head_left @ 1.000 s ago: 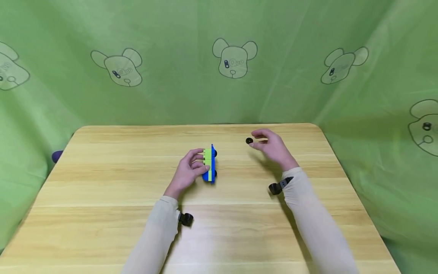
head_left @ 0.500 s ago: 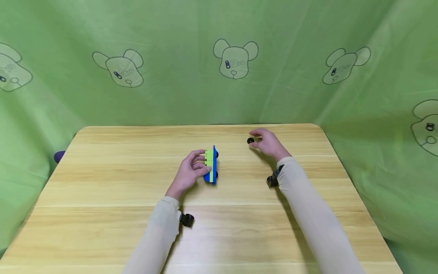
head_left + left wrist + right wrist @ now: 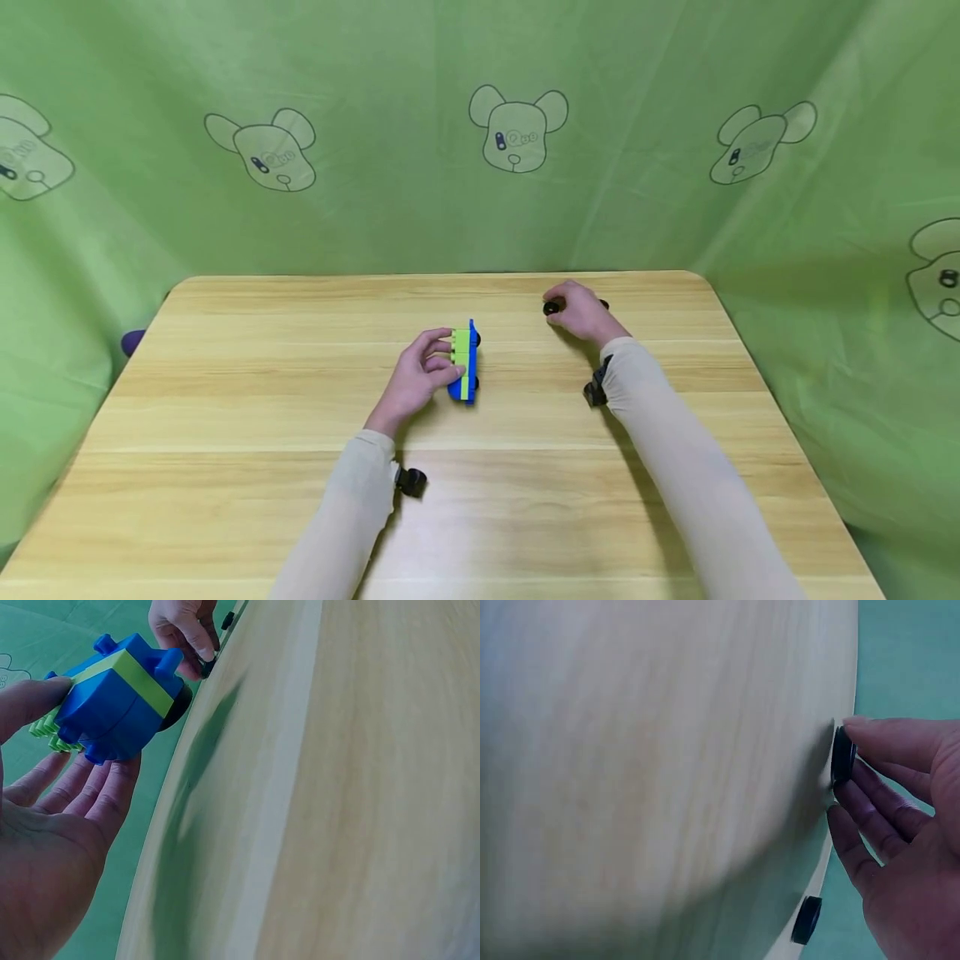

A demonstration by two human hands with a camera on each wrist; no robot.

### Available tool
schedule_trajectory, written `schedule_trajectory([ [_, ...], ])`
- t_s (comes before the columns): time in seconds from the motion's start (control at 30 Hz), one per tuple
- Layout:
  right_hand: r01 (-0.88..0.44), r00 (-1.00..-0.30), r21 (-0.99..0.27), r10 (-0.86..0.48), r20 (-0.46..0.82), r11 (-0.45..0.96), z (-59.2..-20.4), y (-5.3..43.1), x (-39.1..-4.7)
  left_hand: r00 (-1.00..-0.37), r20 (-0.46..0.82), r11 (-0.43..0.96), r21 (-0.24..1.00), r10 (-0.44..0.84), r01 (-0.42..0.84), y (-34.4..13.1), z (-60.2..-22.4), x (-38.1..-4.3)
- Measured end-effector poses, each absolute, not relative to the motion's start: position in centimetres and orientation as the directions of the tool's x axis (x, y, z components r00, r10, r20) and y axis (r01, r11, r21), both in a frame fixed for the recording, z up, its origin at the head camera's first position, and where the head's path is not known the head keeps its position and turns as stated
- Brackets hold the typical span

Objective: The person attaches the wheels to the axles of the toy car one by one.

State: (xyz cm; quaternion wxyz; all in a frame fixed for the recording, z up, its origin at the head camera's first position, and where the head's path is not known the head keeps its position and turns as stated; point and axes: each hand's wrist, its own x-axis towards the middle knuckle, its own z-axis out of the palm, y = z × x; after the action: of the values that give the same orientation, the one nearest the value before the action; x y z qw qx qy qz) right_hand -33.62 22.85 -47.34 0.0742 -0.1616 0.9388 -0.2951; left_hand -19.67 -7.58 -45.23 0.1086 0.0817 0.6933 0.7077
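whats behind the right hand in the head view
A second black wheel peeks out behind the right hand, partly covered by it; the right wrist view shows more of it. The table directly beneath the hand is hidden.

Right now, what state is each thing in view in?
Blue-and-green toy brick car, held, tipped on its side.
Left hand, gripping that car.
First black toy wheel, pinched; whether lifted, unclear.
Right hand, pinching that wheel.
Second black toy wheel, loose on the wooden table, not held.
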Motion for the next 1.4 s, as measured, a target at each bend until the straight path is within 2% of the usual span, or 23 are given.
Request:
schedule_trajectory([
  [0.23,-0.268,-0.934,-0.518,-0.352,-0.067,0.812,-47.2,22.9,-34.1,-0.965,-0.042,-0.005,0.999,0.259,-0.045,-7.6,-45.3,-19.7],
  [0.47,-0.258,-0.936,-0.524,-0.344,-0.072,0.811,-47.2,23.1,-33.8,-0.974,-0.020,-0.002,1.000,0.227,-0.021,-7.5,-48.5,-20.8],
  [0.97,-0.251,-0.943,-0.630,-0.334,-0.014,0.735,-45.8,23.1,-31.5,-0.973,-0.046,-0.014,0.999,0.224,-0.050,-7.7,-48.4,-20.9],
  [1.23,-0.300,-0.932,-0.620,-0.362,0.027,0.725,-44.5,23.1,-29.8,-0.968,-0.019,-0.016,1.000,0.251,-0.024,-7.7,-46.2,-20.1],
  [1.4,-0.315,-0.930,-0.610,-0.364,0.046,0.727,-43.9,23.1,-28.8,-0.973,-0.011,-0.010,1.000,0.233,-0.014,-7.8,-47.1,-20.5],
])
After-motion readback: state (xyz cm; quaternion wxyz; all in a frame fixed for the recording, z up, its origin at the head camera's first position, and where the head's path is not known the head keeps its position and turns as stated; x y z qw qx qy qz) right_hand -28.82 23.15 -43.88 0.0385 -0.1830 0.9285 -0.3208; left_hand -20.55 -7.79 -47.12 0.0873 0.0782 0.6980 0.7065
